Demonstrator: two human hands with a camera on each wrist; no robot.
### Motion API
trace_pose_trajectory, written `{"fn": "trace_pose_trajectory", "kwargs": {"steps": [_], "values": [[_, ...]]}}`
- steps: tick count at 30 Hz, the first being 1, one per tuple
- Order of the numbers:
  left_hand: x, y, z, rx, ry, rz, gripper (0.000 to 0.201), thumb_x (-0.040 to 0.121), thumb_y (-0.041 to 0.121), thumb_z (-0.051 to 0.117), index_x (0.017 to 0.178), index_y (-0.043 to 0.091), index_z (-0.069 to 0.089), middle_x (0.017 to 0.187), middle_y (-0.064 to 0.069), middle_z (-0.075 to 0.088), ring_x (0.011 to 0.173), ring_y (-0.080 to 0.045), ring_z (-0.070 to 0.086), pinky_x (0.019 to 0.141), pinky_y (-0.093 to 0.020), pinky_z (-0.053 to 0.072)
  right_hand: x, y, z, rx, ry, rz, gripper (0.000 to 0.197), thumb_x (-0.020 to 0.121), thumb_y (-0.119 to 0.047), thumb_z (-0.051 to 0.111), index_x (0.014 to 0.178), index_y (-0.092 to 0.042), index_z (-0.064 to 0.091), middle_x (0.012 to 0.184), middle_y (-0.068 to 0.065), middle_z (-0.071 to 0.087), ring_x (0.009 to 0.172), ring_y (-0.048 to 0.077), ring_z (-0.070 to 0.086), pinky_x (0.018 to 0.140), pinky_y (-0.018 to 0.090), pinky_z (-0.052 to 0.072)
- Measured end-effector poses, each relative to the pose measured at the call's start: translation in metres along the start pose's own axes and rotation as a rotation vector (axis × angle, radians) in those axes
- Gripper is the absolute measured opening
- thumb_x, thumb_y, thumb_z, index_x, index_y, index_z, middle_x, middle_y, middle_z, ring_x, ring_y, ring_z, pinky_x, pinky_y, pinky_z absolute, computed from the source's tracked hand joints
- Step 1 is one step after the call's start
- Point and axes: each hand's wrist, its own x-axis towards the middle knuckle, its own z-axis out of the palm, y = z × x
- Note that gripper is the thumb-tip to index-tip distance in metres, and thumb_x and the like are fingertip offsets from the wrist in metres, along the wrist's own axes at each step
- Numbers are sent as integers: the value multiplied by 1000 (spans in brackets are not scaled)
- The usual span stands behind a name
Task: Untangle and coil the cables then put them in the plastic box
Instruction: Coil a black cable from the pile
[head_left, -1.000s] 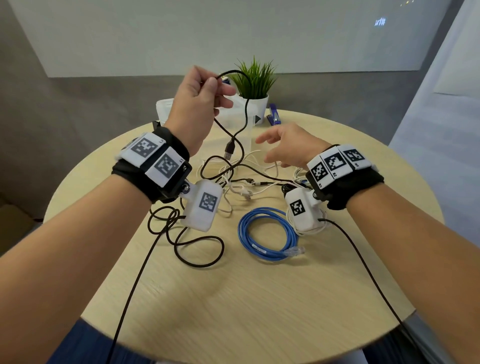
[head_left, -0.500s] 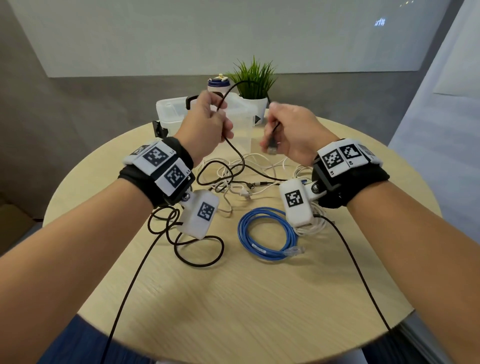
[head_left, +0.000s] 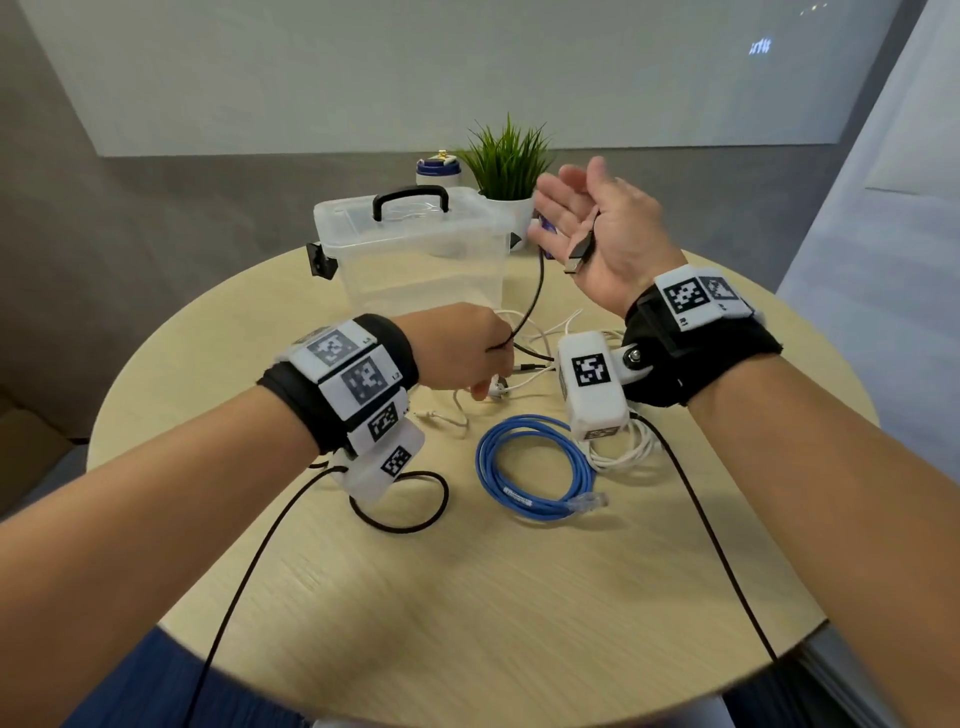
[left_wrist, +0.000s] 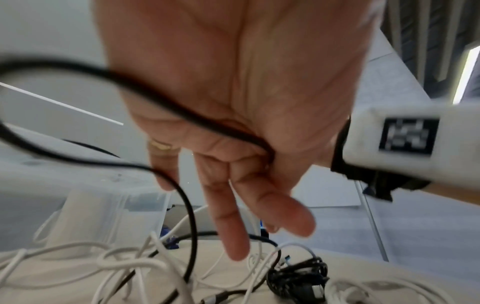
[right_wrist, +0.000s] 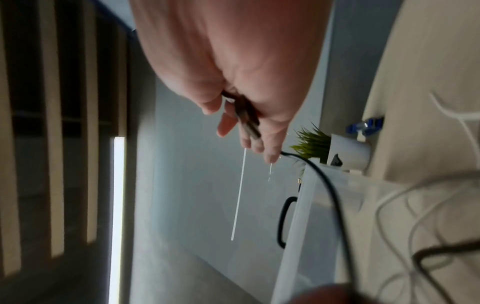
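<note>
Black cable (head_left: 535, 291) between both hands' grip

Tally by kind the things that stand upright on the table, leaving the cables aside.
Plastic box: 1
Potted plant: 1
Blue-capped bottle: 1
Total: 3

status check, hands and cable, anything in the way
Left hand grips black cable; right hand pinches its USB plug. Plastic box lid shut. White cables tangled underneath.
</note>
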Motion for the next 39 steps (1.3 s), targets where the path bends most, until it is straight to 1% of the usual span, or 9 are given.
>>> {"fn": "trace_pose_trajectory", "kwargs": {"steps": [2, 4, 10, 14, 20, 24, 30, 35, 39], "values": [[-3, 1, -6, -56, 44, 46, 25, 98, 29, 44, 92, 16, 63, 66, 5, 66, 63, -6, 58, 64, -19, 44, 1, 3, -4, -222, -3, -28, 30, 104, -29, 33, 105, -10, 56, 138, 15, 51, 131, 24, 46, 108, 42, 40], [-7, 2, -16, -126, 113, 92, 26, 99, 34, 44, 86, 20, 62, 62, 3, 65, 57, 1, 59, 58, -12, 43, 2, 7, -9, -442, -10, -44, 26, 103, -26, 39, 103, -12, 60, 121, 6, 62, 115, 14, 57, 106, 38, 42], [-7, -6, -41, -220, 517, 110, 26, 99, 28, 42, 84, 13, 59, 57, 8, 56, 45, 3, 51, 47, -7, 35, -10, 18, -10, -733, -274, 188, 29, 102, -19, 42, 98, 2, 61, 65, 10, 64, 57, 18, 63, 71, 35, 54], [1, -12, -41, -261, 708, 61, 24, 99, 30, 45, 82, 16, 56, 57, 9, 50, 45, 2, 50, 47, -7, 35, -19, 15, -5, -671, -331, 290, 66, 97, -58, 28, 64, -6, 52, 43, 1, 34, 36, 14, 31, 43, 23, 33], [12, -12, -30, -810, 609, 34, 25, 102, 23, 36, 80, 20, 46, 94, -7, 67, 74, -11, 66, 59, -12, 44, -23, 6, -3, -567, -428, 237, 62, 97, -55, 32, 57, -9, 45, 41, -2, 27, 32, 10, 25, 38, 17, 22], [14, -12, -30, -1010, 576, -1, 25, 103, 27, 35, 80, 21, 44, 87, -1, 72, 81, -22, 72, 73, -31, 46, -21, 7, -5, -540, -405, 182, 48, 99, -43, 41, 65, -9, 48, 40, -3, 30, 30, 7, 27, 35, 14, 25], [19, -27, -27, -846, 708, -120, 23, 100, 25, 43, 83, 19, 58, 60, 2, 56, 51, -10, 58, 62, -27, 50, -20, 1, -5, -323, -354, 89, 39, 102, -33, 40, 71, -10, 48, 41, -3, 37, 34, 10, 37, 39, 20, 35], [20, -20, -14, -588, 546, -156, 21, 99, 17, 41, 90, 13, 59, 68, 4, 61, 54, -1, 54, 53, -12, 41, -13, -6, 0, -4, -360, 65, 36, 104, -28, 30, 80, -11, 50, 71, 6, 70, 64, 20, 69, 53, 26, 52], [20, -8, 1, -342, 389, -137, 17, 97, 24, 46, 89, 15, 59, 75, 7, 63, 55, -3, 47, 46, -13, 35, -5, -8, 5, 198, -245, 4, 34, 104, -21, 31, 84, -4, 52, 93, 19, 71, 87, 29, 71, 76, 39, 58]]}}
